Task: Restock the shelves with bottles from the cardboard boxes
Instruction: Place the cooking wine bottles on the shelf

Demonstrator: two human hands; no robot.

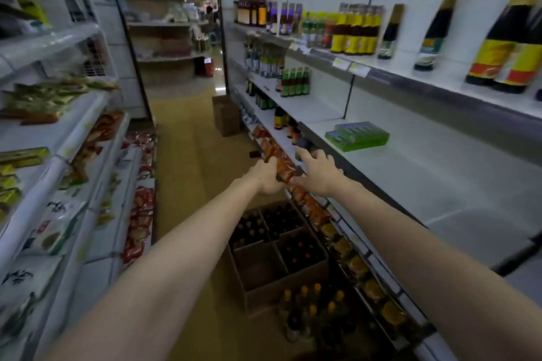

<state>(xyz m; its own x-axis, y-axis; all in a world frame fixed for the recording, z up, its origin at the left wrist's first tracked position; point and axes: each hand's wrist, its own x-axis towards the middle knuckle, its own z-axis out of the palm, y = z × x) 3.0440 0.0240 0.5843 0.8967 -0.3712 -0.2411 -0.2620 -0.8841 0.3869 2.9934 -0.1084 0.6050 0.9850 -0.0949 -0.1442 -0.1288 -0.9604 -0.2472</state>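
Both forearms were stretched out; an orange packet (pixel 285 172) was gripped by the left hand (pixel 268 177), while the right hand (pixel 318 174) was held open beside it.

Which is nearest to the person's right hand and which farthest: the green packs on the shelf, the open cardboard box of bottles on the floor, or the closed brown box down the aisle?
From the right hand, in the head view:
1. Green packs, just right of it on the same shelf.
2. Open cardboard box, below it on the floor, dark bottles inside.
3. Closed brown box, farther down the aisle by the shelf foot.
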